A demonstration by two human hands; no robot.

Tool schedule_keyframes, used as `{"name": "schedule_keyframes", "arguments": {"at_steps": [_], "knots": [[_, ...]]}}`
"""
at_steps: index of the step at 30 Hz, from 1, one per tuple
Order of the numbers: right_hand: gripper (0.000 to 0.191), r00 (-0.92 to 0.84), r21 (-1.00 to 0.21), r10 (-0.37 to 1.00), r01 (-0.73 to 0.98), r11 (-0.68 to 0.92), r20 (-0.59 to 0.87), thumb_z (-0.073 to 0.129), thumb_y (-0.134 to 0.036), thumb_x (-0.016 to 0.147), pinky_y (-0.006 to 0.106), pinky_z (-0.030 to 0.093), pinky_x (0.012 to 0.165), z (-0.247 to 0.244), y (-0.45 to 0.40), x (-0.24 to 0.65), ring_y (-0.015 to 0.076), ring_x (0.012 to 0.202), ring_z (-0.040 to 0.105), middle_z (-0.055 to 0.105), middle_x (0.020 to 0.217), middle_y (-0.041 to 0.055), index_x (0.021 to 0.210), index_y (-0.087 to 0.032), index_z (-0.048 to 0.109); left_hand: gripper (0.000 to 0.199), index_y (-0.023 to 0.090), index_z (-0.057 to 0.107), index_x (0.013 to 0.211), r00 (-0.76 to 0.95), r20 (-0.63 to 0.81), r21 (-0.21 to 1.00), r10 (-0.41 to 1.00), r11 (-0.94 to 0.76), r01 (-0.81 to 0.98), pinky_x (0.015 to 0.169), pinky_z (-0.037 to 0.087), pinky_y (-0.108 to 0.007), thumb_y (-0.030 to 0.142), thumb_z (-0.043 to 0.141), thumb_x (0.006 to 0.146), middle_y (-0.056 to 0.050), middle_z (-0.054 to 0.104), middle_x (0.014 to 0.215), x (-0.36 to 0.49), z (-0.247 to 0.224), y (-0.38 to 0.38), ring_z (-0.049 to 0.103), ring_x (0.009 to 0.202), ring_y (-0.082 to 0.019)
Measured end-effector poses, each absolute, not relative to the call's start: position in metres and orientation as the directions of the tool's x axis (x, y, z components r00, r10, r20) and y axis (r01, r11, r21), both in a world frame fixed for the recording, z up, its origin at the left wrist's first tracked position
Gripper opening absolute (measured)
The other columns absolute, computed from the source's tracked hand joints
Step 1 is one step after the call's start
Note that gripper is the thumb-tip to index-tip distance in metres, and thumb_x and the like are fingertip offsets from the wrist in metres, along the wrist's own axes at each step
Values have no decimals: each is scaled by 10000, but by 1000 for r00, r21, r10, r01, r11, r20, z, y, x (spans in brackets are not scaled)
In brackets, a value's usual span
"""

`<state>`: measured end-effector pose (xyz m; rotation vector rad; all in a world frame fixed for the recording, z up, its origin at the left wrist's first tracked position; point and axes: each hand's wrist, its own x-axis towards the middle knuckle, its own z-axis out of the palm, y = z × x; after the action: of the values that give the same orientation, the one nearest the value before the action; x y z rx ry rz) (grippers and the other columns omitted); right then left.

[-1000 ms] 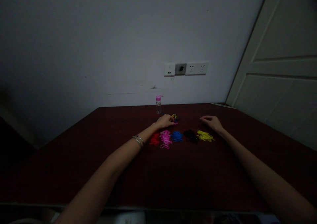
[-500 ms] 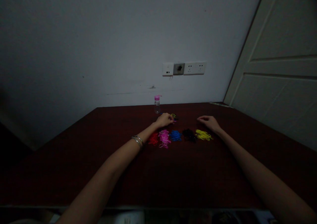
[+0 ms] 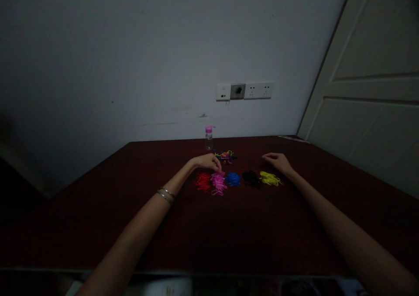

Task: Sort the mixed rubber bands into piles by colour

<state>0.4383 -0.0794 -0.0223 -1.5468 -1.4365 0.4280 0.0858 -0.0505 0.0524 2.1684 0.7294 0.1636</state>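
My left hand has its fingers pinched at the top of the pink pile; anything between the fingertips is too small to make out. To its left lies a red pile. Blue, black and yellow piles of small bands continue the row to the right. Behind the row sits a mixed-colour heap. My right hand rests on the table behind the yellow pile, fingers together and pointing left; whether it holds anything is unclear.
A clear bottle with a pink cap stands behind the mixed heap. The dark red table meets a wall carrying sockets. A pale door is at the right.
My left hand has moved from the mixed heap toward me and slightly left, to the pink pile. The mixed heap now shows more fully. My right hand has stayed in place.
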Motion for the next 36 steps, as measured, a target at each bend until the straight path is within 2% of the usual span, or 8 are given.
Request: {"name": "schedule_keyframes", "arguments": {"at_steps": [3, 9, 12, 16, 20, 24, 27, 36], "knots": [[349, 266, -827, 910, 548, 129, 319, 618, -434, 614, 274, 450, 571, -19, -82, 436, 180, 628, 599, 686, 703, 69, 773, -135, 699, 161, 121, 707, 731, 836, -174, 762, 520, -467, 449, 585, 373, -198, 172, 675, 582, -13, 638, 638, 89, 51, -53, 512, 582, -80], [368, 281, -812, 899, 571, 123, 335, 601, -433, 620, 272, 447, 576, -9, -87, 422, 180, 637, 593, 681, 718, 72, 797, -123, 693, 162, 147, 715, 749, 856, -175, 795, 487, -443, 415, 647, 399, -213, 214, 664, 610, -25, 667, 713, 90, 51, -50, 553, 656, -98], [333, 191, -775, 914, 608, 175, 357, 594, -400, 634, 270, 454, 615, 0, -87, 404, 182, 679, 599, 684, 756, 74, 796, -126, 690, 190, 138, 715, 770, 834, -155, 777, 529, -456, 433, 630, 395, -211, 246, 648, 627, -28, 661, 700, 86, 52, -46, 540, 633, -93], [321, 20, -755, 948, 610, 241, 318, 587, -357, 652, 250, 452, 595, 15, -85, 371, 164, 664, 592, 680, 759, 66, 851, -124, 680, 203, 117, 712, 775, 801, -126, 750, 586, -472, 463, 598, 377, -203, 241, 634, 633, -26, 646, 671, 86, 55, -49, 509, 595, -82], [293, -146, -721, 950, 621, 305, 276, 573, -282, 658, 231, 439, 594, 26, -80, 340, 145, 665, 582, 671, 762, 59, 877, -115, 671, 165, 117, 713, 744, 834, -140, 737, 534, -506, 448, 598, 371, -198, 154, 608, 622, -15, 638, 648, 93, 57, -58, 499, 582, -76], [264, -267, -641, 942, 691, 335, 205, 572, -243, 640, 222, 411, 563, 30, -73, 320, 129, 623, 556, 658, 725, 38, 851, -128, 682, 159, 122, 713, 733, 853, -166, 676, 495, -573, 464, 564, 355, -190, 145, 620, 606, 7, 613, 590, 100, 57, -65, 473, 534, -68], [246, -300, -588, 938, 733, 343, 173, 588, -242, 627, 217, 388, 540, 30, -69, 312, 117, 589, 532, 642, 677, 18, 827, -141, 688, 158, 115, 710, 729, 853, -177, 640, 490, -602, 478, 538, 343, -189, 134, 625, 597, 11, 596, 566, 103, 56, -68, 458, 516, -66], [274, -283, -568, 946, 757, 323, 160, 598, -263, 635, 227, 366, 509, 27, -68, 304, 111, 547, 505, 607, 638, 17, 861, -130, 678, 130, 112, 688, 712, 804, -160, 626, 573, -571, 531, 507, 340, -188, 145, 632, 599, 12, 583, 564, 105, 48, -63, 472, 512, -73]]}}
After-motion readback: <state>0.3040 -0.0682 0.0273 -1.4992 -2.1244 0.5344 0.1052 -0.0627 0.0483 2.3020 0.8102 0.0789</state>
